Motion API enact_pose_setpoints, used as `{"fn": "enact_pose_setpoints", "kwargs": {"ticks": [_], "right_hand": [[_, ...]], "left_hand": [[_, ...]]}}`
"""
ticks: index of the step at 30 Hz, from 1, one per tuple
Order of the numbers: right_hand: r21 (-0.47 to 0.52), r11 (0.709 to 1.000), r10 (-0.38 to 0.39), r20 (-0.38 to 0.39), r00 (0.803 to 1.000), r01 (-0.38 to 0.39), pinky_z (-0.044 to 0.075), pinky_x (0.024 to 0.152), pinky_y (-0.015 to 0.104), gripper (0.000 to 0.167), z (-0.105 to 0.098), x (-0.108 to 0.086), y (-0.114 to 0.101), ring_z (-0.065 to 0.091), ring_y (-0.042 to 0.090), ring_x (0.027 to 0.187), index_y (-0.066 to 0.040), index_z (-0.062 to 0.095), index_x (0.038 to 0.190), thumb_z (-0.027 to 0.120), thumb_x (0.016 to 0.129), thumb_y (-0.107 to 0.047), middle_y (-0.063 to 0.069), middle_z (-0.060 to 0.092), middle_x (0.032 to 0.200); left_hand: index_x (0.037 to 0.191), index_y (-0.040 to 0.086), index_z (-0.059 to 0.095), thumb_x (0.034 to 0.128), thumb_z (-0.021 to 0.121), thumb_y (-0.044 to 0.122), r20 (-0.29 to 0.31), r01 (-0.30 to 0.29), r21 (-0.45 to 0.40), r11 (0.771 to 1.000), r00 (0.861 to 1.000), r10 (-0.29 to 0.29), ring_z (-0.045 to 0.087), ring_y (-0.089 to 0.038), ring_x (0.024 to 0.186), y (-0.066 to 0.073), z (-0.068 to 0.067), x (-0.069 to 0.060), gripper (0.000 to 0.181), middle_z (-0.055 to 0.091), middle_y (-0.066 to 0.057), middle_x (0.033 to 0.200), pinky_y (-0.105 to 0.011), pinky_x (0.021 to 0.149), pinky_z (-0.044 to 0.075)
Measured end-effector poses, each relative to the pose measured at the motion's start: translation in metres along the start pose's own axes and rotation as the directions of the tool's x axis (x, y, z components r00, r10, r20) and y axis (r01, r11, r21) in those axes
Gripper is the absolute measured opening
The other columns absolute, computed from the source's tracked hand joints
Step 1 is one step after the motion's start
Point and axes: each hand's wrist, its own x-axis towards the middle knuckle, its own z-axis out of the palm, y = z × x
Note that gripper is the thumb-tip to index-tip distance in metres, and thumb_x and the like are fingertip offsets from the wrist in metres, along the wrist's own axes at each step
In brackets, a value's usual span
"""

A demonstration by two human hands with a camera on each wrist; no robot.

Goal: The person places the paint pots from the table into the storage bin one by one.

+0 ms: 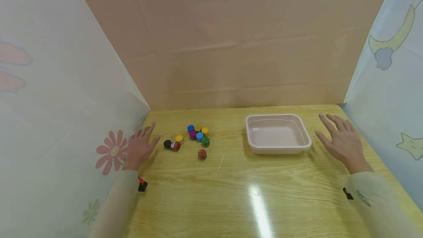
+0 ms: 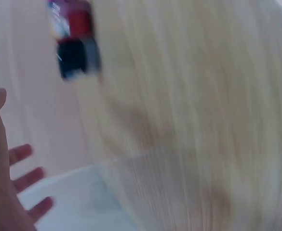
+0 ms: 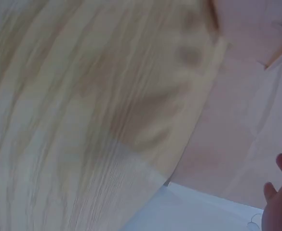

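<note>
My left hand (image 1: 140,147) hovers at the table's left side with fingers spread, holding nothing. Nearest to it are a black-lidded jar (image 1: 167,144) and a red jar (image 1: 175,145) lying beside it; a yellow-lidded jar (image 1: 179,139) stands just behind. Farther right is a cluster with blue (image 1: 191,129), purple (image 1: 193,134), yellow and green (image 1: 206,141) lids, and a brown-lidded jar (image 1: 202,154) stands apart in front. My right hand (image 1: 343,141), fingers apart and empty, is just right of the pale pink tray (image 1: 281,147). The left wrist view shows the left hand (image 2: 6,178) away from the blurred red jar (image 2: 73,19).
The wooden table (image 1: 198,201) meets a brown paper backdrop (image 1: 238,47) at the back. Patterned pale sheets hang on the left (image 1: 59,83) and right (image 1: 396,94). Small black objects sit by both sleeves (image 1: 143,186).
</note>
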Motion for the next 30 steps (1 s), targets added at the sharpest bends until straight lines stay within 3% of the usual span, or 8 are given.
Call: {"fn": "enact_pose_setpoints", "kwargs": {"ticks": [3, 7, 12, 16, 19, 26, 30], "right_hand": [[0.110, 0.994, 0.015, -0.013, 1.000, -0.013, 0.034, 0.103, 0.072, 0.065, 0.000, 0.001, -0.009, 0.040, 0.054, 0.132, -0.022, 0.027, 0.165, 0.051, 0.108, -0.041, 0.028, 0.043, 0.151], [0.254, 0.966, 0.039, 0.047, 0.998, -0.050, 0.037, 0.087, 0.076, 0.063, -0.001, 0.004, -0.018, 0.040, 0.058, 0.127, -0.022, 0.026, 0.165, 0.051, 0.109, -0.035, 0.033, 0.042, 0.147], [0.371, 0.924, 0.051, 0.119, 0.992, -0.092, 0.037, 0.082, 0.076, 0.062, 0.000, 0.005, -0.025, 0.040, 0.056, 0.125, -0.019, 0.025, 0.166, 0.048, 0.110, -0.032, 0.033, 0.042, 0.143], [0.407, 0.907, 0.049, 0.146, 0.988, -0.105, 0.039, 0.081, 0.074, 0.060, 0.005, 0.003, -0.025, 0.044, 0.052, 0.123, -0.015, 0.026, 0.165, 0.046, 0.111, -0.031, 0.031, 0.044, 0.140], [0.426, 0.898, 0.045, 0.158, 0.986, -0.109, 0.040, 0.085, 0.073, 0.059, 0.008, 0.003, -0.027, 0.045, 0.050, 0.124, -0.014, 0.028, 0.164, 0.047, 0.111, -0.032, 0.029, 0.045, 0.139], [0.472, 0.876, 0.021, 0.171, 0.985, -0.100, 0.040, 0.096, 0.062, 0.056, 0.015, 0.003, -0.030, 0.050, 0.045, 0.121, -0.010, 0.034, 0.162, 0.049, 0.111, -0.029, 0.026, 0.049, 0.133], [0.480, 0.872, 0.010, 0.169, 0.986, -0.092, 0.044, 0.095, 0.045, 0.055, 0.019, 0.002, -0.031, 0.052, 0.032, 0.116, -0.007, 0.037, 0.160, 0.049, 0.111, -0.027, 0.023, 0.052, 0.127]], "left_hand": [[0.166, 0.020, 0.024, 0.1088, 0.044, 0.050, 0.041, 0.063, -0.180, 0.982, 0.998, -0.056, 0.049, -0.050, 0.132, 0.011, 0.004, 0.001, 0.067, 0.049, -0.023, 0.152, -0.072, 0.098, 0.043], [0.166, 0.021, 0.022, 0.1099, 0.045, 0.047, 0.120, 0.154, -0.393, 0.907, 0.986, -0.115, 0.052, -0.045, 0.126, 0.023, 0.010, -0.003, 0.067, 0.048, -0.022, 0.153, -0.065, 0.095, 0.047], [0.165, 0.015, 0.025, 0.1118, 0.045, 0.037, 0.180, 0.217, -0.517, 0.828, 0.973, -0.143, 0.051, -0.041, 0.125, 0.031, 0.015, -0.011, 0.061, 0.045, -0.022, 0.154, -0.061, 0.097, 0.047], [0.163, 0.013, 0.029, 0.1117, 0.044, 0.039, 0.214, 0.249, -0.567, 0.785, 0.965, -0.152, 0.051, -0.040, 0.127, 0.035, 0.020, -0.014, 0.059, 0.045, -0.021, 0.155, -0.060, 0.100, 0.047], [0.162, 0.012, 0.031, 0.1104, 0.047, 0.042, 0.229, 0.263, -0.578, 0.773, 0.961, -0.156, 0.052, -0.039, 0.128, 0.035, 0.024, -0.016, 0.061, 0.046, -0.019, 0.154, -0.059, 0.102, 0.047], [0.159, 0.009, 0.036, 0.1096, 0.052, 0.036, 0.226, 0.252, -0.581, 0.774, 0.963, -0.143, 0.056, -0.040, 0.124, 0.034, 0.028, -0.018, 0.059, 0.050, -0.023, 0.151, -0.058, 0.100, 0.050], [0.158, 0.008, 0.039, 0.1099, 0.052, 0.033, 0.232, 0.257, -0.585, 0.769, 0.962, -0.146, 0.058, -0.040, 0.123, 0.033, 0.031, -0.017, 0.055, 0.052, -0.023, 0.149, -0.057, 0.100, 0.050]]}}
